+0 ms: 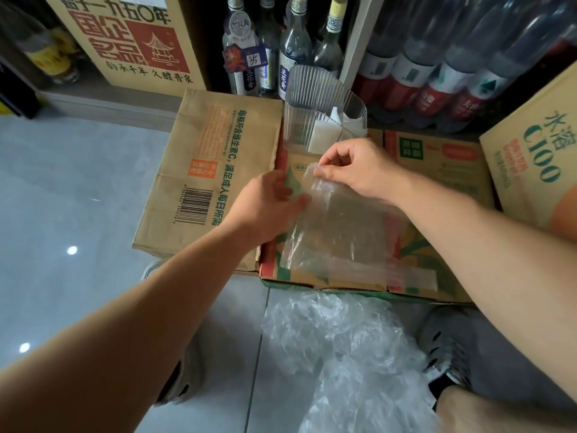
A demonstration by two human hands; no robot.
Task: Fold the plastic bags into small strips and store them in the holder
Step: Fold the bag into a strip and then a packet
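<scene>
Thin, clear film: one plastic bag is laid flat and smooth on the printed cardboard box, with a folded band seen along its near edge. Its far corner is pinched between thumb and fingertips of the right hand. Its left edge is touched by the left hand; whether it is gripped there cannot be told. Beyond, the ribbed transparent holder is stood upright, with folded white strips inside. Crumpled bags are heaped on the glossy tiled floor.
</scene>
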